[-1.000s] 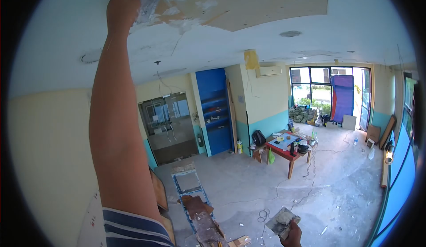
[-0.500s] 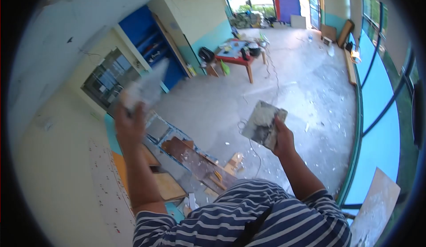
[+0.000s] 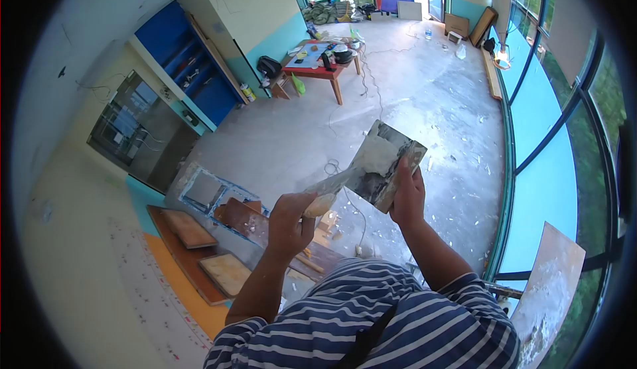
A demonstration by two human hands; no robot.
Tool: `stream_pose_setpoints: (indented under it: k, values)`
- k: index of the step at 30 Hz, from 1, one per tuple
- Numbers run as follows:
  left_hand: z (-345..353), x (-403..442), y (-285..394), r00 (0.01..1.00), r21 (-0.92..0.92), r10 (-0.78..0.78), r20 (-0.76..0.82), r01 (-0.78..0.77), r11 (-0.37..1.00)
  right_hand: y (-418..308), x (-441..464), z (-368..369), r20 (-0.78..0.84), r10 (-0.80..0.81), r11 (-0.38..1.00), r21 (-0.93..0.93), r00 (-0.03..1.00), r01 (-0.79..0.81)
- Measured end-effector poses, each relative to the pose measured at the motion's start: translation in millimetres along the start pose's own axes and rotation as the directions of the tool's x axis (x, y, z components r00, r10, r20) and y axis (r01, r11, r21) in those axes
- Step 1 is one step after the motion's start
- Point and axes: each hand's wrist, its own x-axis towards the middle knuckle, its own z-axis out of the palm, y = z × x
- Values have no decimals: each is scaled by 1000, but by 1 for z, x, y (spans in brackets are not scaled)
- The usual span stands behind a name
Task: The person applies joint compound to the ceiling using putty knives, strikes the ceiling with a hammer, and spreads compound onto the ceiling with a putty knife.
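Note:
My left hand [image 3: 290, 226] is closed round the handle of a putty knife [image 3: 320, 204], whose blade reaches right to the near edge of a flat board. That board [image 3: 367, 184] carries a pale lump of putty [image 3: 378, 154] and dark grey smears. My right hand [image 3: 409, 195] grips the board by its right side, thumb on top and fingers beneath. Both hands are in front of my striped shirt, above the floor.
Below lies a blue-framed ladder [image 3: 207, 193] with brown planks beside it. Wooden panels [image 3: 188, 228] lean at the left wall. A red-edged table [image 3: 312, 72] holds many items. A smeared sheet [image 3: 549, 289] stands lower right, near the windows. Cables and debris lie on the floor [image 3: 438, 123].
My left hand has come down from the ceiling with the putty knife to the board. My right hand has raised the board nearer the middle. The view has tilted downward.

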Motion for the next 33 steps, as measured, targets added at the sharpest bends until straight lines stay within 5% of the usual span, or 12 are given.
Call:
stream_pose_setpoints:
  k: [6, 12, 23, 33]
  values:
    - [-7, 11, 3, 983, 56, 115, 143, -124, 991, 2, -4, 3, -65, -23, 999, 45, 998, 26]
    - [19, 5, -8, 969, 57, 215, 125, -224, 973, 4, -6, 3, -74, -64, 997, 39, 995, 67]
    - [21, 23, -12, 996, -134, 20, 92, -8, 991, 7, -16, -7, 38, -248, 923, -294, 968, 248]
    - [12, 48, -22, 992, -250, -82, 100, 105, 963, 9, -15, -16, 77, -255, 924, -273, 964, 266]
